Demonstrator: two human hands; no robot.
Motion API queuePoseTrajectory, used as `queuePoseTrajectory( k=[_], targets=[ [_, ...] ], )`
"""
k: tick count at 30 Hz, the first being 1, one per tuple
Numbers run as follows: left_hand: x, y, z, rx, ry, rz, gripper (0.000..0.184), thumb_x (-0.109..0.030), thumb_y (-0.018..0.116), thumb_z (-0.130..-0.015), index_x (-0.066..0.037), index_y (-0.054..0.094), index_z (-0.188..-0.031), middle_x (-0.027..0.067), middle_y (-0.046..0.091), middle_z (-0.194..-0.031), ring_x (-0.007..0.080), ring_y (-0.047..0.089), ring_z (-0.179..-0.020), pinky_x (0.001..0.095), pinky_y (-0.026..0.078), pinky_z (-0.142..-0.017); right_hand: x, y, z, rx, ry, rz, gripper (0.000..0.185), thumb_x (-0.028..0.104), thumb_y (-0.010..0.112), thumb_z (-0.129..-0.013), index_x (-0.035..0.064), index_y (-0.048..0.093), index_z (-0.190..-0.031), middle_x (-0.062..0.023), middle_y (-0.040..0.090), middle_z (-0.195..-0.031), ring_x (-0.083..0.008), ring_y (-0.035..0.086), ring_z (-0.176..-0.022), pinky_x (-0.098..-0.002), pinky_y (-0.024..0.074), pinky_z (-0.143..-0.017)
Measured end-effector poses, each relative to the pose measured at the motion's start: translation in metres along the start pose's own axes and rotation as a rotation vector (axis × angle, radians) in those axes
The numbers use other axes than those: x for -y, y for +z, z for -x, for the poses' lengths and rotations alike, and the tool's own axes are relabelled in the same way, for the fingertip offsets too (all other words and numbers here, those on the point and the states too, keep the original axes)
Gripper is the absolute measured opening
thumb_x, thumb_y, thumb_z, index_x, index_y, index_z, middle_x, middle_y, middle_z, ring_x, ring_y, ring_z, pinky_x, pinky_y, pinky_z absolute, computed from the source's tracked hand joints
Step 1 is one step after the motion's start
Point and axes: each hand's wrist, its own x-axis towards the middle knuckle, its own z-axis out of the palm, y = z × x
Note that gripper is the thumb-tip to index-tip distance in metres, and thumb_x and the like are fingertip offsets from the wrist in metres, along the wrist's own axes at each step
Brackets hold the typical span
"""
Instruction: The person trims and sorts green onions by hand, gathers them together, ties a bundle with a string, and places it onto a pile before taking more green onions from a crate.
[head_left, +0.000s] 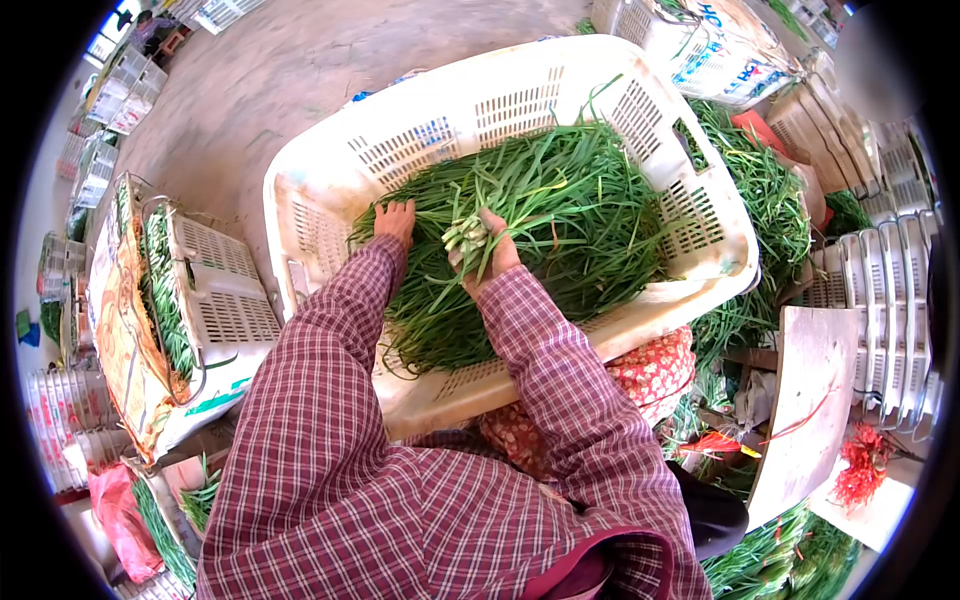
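Note:
A large white plastic crate (300, 165) in front of me holds a heap of long green chives (600, 195). My right hand (500, 250) is closed around a bunch of chives (468, 236), its pale cut ends pointing left and its leaves trailing right over the heap. To the left, my left hand (396, 221) rests on the loose leaves with its fingers out and nothing gripped in them. The undersides of both hands are partly hidden.
A filled crate (225, 285) stands on the left, and a white printed box (715, 50) at the back right. More chives (750, 200) lie beyond the crate's right side. Stacked crates (870, 290), a board (805, 400) and red ties (862, 465) are on the right.

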Motion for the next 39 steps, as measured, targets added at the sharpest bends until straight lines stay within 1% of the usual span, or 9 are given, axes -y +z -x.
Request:
queuePoseTrajectory(
  k=[2,6,11,16,20,24,31,36,39],
  targets=[
    [0.000,0.022,-0.001,-0.134,-0.001,-0.034,0.050,-0.014,0.070,-0.079,-0.004,0.051,-0.124,0.0123,0.059,-0.115,0.0270,0.051,-0.113,0.0461,0.039,-0.096,0.000,0.001,0.000,-0.003,0.000,-0.004,0.024,0.028,0.064,-0.090,0.0064,0.055,-0.096,-0.0064,0.062,-0.081,-0.0217,0.062,-0.065,-0.0342,0.0551,-0.052],
    [0.003,0.029,-0.002,-0.121,0.018,-0.003,0.028,-0.014,0.062,-0.083,-0.004,0.059,-0.109,0.0129,0.061,-0.107,0.0281,0.054,-0.108,0.0383,0.045,-0.088,-0.001,-0.005,-0.003,0.032,-0.004,-0.016,0.026,0.029,0.064,-0.089,0.0062,0.055,-0.096,-0.0060,0.062,-0.082,-0.0214,0.063,-0.066,-0.0342,0.0567,-0.055],
    [0.007,-0.097,0.025,0.200,0.026,0.017,0.020,-0.014,0.057,-0.087,-0.001,0.066,-0.097,0.0182,0.067,-0.102,0.0300,0.061,-0.102,0.0413,0.052,-0.081,-0.002,-0.004,-0.004,0.007,-0.006,0.029,0.025,0.029,0.065,-0.089,0.0071,0.055,-0.097,-0.0052,0.062,-0.082,-0.0206,0.063,-0.068,-0.0325,0.0560,-0.055],
    [-0.003,-0.162,0.069,0.359,0.176,0.535,0.025,-0.019,0.053,-0.090,0.003,0.065,-0.090,0.0166,0.065,-0.076,0.0243,0.063,-0.068,0.0362,0.051,-0.060,-0.005,-0.009,-0.008,0.096,0.045,0.101,0.026,0.032,0.061,-0.091,0.0075,0.057,-0.099,-0.0066,0.065,-0.088,-0.0196,0.065,-0.072,-0.0311,0.0571,-0.054],
    [-0.015,-0.151,0.087,0.292,0.502,0.682,0.022,-0.017,0.053,-0.086,0.003,0.062,-0.089,0.0055,0.060,-0.065,0.0191,0.059,-0.058,0.0325,0.047,-0.052,-0.001,0.000,0.001,0.028,0.225,0.260,0.066,0.063,0.055,-0.086,0.0037,0.058,-0.115,-0.0156,0.066,-0.104,-0.0313,0.064,-0.095,-0.0516,0.0503,-0.092],
    [-0.030,-0.183,0.105,0.463,0.596,0.851,0.023,-0.018,0.056,-0.083,0.002,0.058,-0.095,0.0047,0.060,-0.070,0.0174,0.059,-0.057,0.0310,0.050,-0.054,0.005,0.001,-0.001,0.126,0.267,0.202,0.083,0.072,0.057,-0.079,0.0040,0.055,-0.126,-0.0192,0.061,-0.121,-0.0389,0.059,-0.104,-0.0615,0.0448,-0.089],
    [-0.068,-0.254,0.146,0.599,0.633,0.546,0.053,-0.029,0.065,-0.080,0.004,0.045,-0.116,0.0075,0.063,-0.067,0.0198,0.060,-0.051,0.0324,0.052,-0.051,0.029,-0.018,0.005,0.067,0.123,0.183,0.046,0.047,0.065,-0.084,0.0059,0.066,-0.103,-0.0153,0.069,-0.096,-0.0310,0.066,-0.084,-0.0465,0.0549,-0.080],
    [-0.081,-0.301,0.192,0.271,0.865,0.409,0.066,-0.054,0.067,-0.081,0.004,0.047,-0.105,0.0127,0.053,-0.056,0.0276,0.056,-0.047,0.0371,0.046,-0.047,0.073,-0.018,0.098,0.194,0.100,0.286,0.037,0.042,0.069,-0.083,0.0058,0.066,-0.087,-0.0095,0.069,-0.078,-0.0197,0.068,-0.069,-0.0313,0.0599,-0.065],
    [-0.092,-0.326,0.227,0.145,1.077,0.481,0.064,-0.050,0.066,-0.084,0.005,0.045,-0.110,0.0123,0.058,-0.054,0.0276,0.057,-0.045,0.0374,0.047,-0.044,0.083,-0.027,0.164,0.289,-0.019,0.407,0.042,0.047,0.064,-0.086,0.0063,0.066,-0.096,-0.0092,0.068,-0.082,-0.0176,0.066,-0.065,-0.0276,0.0560,-0.057]
  ],
)
